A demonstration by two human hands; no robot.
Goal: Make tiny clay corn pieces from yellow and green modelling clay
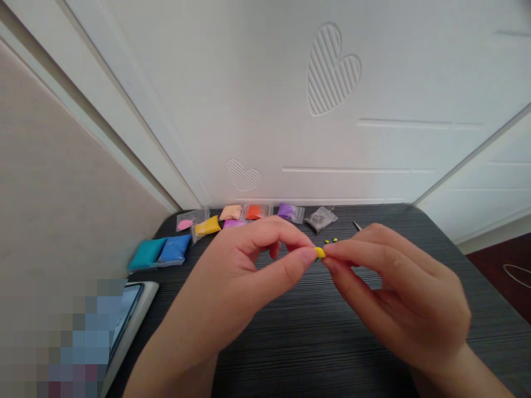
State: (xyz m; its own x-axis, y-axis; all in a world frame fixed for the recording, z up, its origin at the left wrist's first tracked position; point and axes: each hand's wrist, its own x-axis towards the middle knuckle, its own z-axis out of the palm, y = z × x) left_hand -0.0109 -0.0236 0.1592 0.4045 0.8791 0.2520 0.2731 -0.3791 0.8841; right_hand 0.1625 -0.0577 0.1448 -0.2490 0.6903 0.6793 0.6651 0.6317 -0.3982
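Between my two hands, above the dark table, is a small piece of yellow modelling clay (319,252). The thumb and index finger of my left hand (265,271) pinch its left end. From the other side, my right hand (394,293) pinches the right end between thumb and fingertips. A trace of green shows just under the yellow; I cannot tell whether it is part of the piece. Just behind the fingertips, tiny yellow and dark bits (334,240) lie on the table.
Along the back edge lie clay packets: yellow (208,226), orange (255,211), purple (287,211), grey (321,219) and others. Blue (174,250) and teal (146,254) packets lie at left, near a white-edged device (139,315). A pointed metal tool (357,225) is partly behind my right hand.
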